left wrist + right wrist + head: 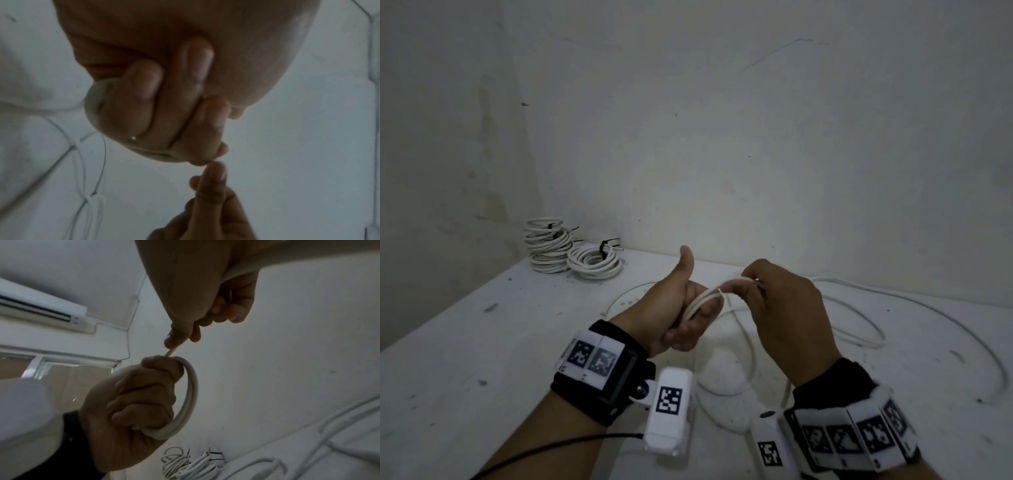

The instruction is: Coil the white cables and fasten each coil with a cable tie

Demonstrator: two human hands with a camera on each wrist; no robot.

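white cable is wound in a couple of small loops round the fingers of the left hand, which curl shut over the loops so they cannot spring apart; the thumb stands up and clear, probably to leave the top of the coil free for the next turn. just right of that hand, the right hand pinches the running length of the same cable between thumb and fingertips, close to where it meets the coil, and the rest passes back through its palm. holding so near likely gives control over where each new turn lands.

below and to the right of both hands the uncoiled remainder lies in wide slack bends on the bench, so most of this cable seems yet to be wound in. the slack should feed freely, though the bends cross one another and could snag.

far beyond the left hand, against the wall, finished coils sit stacked with black cable ties on them, out of the working space. no loose tie shows near either hand.
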